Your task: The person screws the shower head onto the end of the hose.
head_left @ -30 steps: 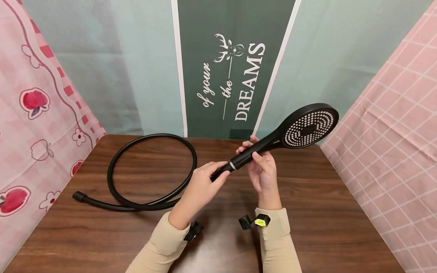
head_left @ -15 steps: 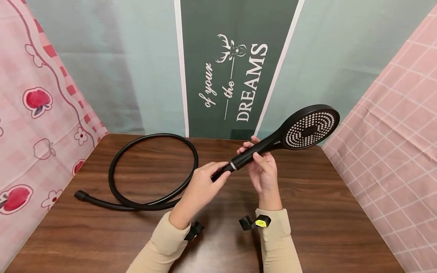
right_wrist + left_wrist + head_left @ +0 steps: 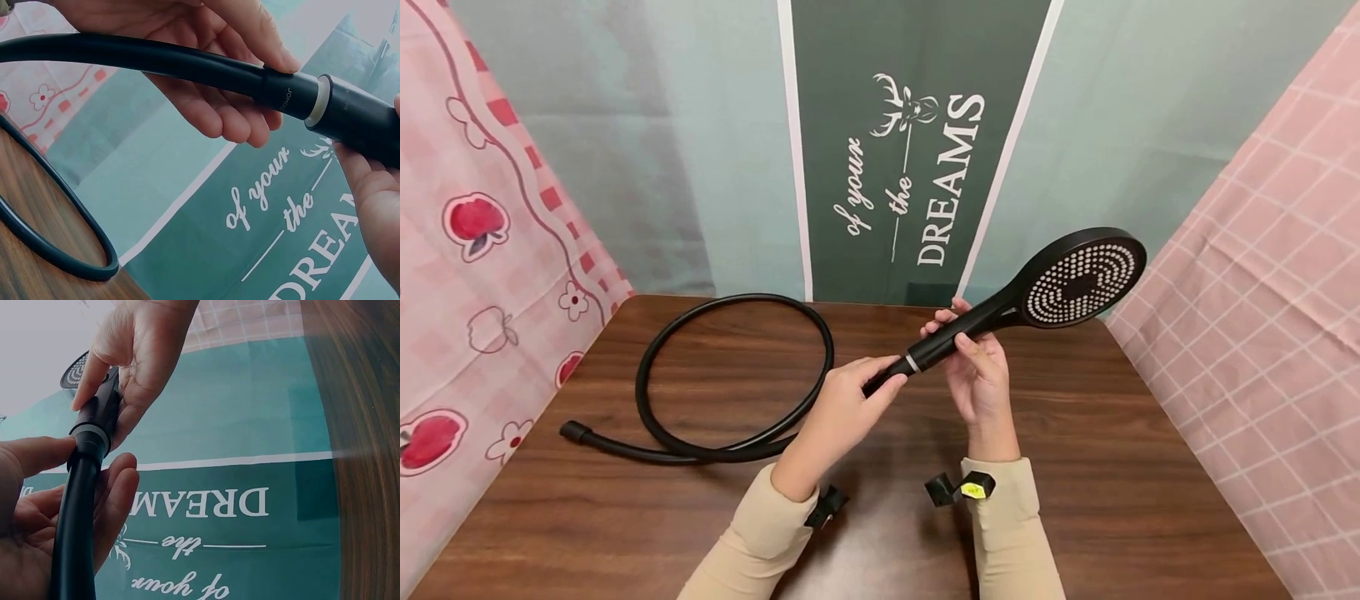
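My right hand (image 3: 977, 383) grips the handle of a black shower head (image 3: 1078, 283), thumb on the near side, above the table. The pale-dotted spray face is tilted toward the head camera. At the handle's lower end my left hand (image 3: 846, 404) pinches the end fitting (image 3: 290, 94) of a black shower hose (image 3: 752, 297). That fitting lines up with the handle, and a pale ring (image 3: 320, 103) shows between them; whether threads are engaged is hidden. From the left hand the hose runs down into a loop on the table. Its other end fitting (image 3: 574, 431) lies at the left.
The brown wooden table (image 3: 1097, 483) extends under both hands. Behind it hangs a green cloth (image 3: 880, 275) with white lettering. Pink patterned cloths line the left (image 3: 542, 275) and right (image 3: 1262, 333) sides. Both sleeves carry small black wrist cameras (image 3: 958, 489).
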Motion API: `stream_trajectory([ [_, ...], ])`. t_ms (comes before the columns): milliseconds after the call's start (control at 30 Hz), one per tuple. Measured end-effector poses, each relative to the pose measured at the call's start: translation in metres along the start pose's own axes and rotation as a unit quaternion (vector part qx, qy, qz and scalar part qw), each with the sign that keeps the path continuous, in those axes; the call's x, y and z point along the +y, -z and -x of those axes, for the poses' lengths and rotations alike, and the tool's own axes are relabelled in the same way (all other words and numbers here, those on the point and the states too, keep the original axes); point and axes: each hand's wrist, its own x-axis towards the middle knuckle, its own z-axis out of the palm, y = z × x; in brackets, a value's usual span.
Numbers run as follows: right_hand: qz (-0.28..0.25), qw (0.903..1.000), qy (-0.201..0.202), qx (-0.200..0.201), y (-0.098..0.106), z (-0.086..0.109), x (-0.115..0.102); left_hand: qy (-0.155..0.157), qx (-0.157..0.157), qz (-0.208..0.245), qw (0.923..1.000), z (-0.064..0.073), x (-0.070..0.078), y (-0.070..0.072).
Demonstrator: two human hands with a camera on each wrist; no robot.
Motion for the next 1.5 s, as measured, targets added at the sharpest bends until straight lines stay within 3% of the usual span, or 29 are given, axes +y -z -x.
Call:
stream_trajectory([
  [567,0.001,1.0000,0.000,0.010,-0.0010,0.0010,0.0003,-0.038,0.025,-0.023,0.9987,0.0016,-0.0013,-0.0038],
  [833,0.012,0.9998,0.003,0.013,-0.0010,0.0010,-0.0007,-0.038,0.027,-0.023,0.9987,0.0010,0.0001,-0.0043],
  [1233,0.009,0.9999,0.002,0.005,-0.0004,0.0014,-0.0012,-0.005,0.001,-0.010,0.9999,0.0005,0.0012,-0.0011],
  [1500,0.010,0.9999,0.000,0.007,-0.0027,0.0001,-0.0004,-0.021,0.016,-0.019,0.9995,0.0000,0.0007,-0.0018],
])
